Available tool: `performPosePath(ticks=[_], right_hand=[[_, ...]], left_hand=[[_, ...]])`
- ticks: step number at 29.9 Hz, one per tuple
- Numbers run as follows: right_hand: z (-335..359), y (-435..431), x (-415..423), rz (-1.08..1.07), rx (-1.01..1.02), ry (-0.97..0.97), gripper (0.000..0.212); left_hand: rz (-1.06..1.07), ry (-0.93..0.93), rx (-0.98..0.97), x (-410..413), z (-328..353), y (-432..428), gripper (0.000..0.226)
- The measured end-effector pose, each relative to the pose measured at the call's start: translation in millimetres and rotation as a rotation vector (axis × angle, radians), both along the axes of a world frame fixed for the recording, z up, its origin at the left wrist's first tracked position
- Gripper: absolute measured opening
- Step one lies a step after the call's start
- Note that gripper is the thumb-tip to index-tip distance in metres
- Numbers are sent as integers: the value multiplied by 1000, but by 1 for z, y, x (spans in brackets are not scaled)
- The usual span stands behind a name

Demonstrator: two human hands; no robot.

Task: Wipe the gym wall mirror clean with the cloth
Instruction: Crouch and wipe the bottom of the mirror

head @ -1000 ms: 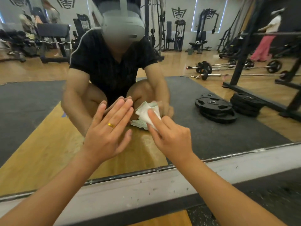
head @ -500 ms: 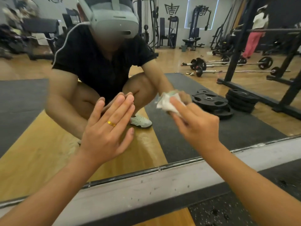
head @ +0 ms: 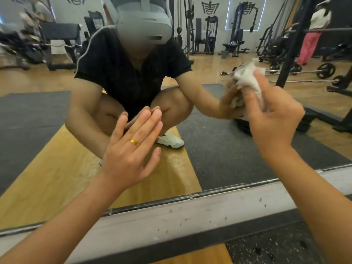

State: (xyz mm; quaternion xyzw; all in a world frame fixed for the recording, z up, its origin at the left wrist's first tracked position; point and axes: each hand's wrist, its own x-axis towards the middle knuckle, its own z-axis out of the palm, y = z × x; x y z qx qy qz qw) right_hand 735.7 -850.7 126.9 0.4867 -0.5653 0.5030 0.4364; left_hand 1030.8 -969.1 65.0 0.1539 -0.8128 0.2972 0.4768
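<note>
The wall mirror (head: 219, 149) fills most of the view and reflects me crouching in front of it. My left hand (head: 131, 149), with a gold ring, lies flat against the glass, fingers together and pointing up. My right hand (head: 272, 119) presses a crumpled white cloth (head: 247, 77) onto the glass at the upper right. The cloth bunches above my fingertips, and its reflection shows just to the left.
The mirror's metal bottom edge (head: 190, 196) runs across the lower view above a scuffed white wall strip (head: 190, 218). Below lie speckled black rubber flooring (head: 276, 248) and wood floor. Reflected: gym machines, barbells, a black rack post (head: 291, 44), another person in pink trousers.
My right hand has swept the cloth up and to the right across the glass, from beside my left hand to the upper right. My left hand has stayed flat on the mirror.
</note>
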Motion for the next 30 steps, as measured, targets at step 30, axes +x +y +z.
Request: performPosePath(ticks=[30], right_hand=[[-14,-11,19,68,-85,-182,39]], left_hand=[[-88,118,42,-33,-4,14,49]])
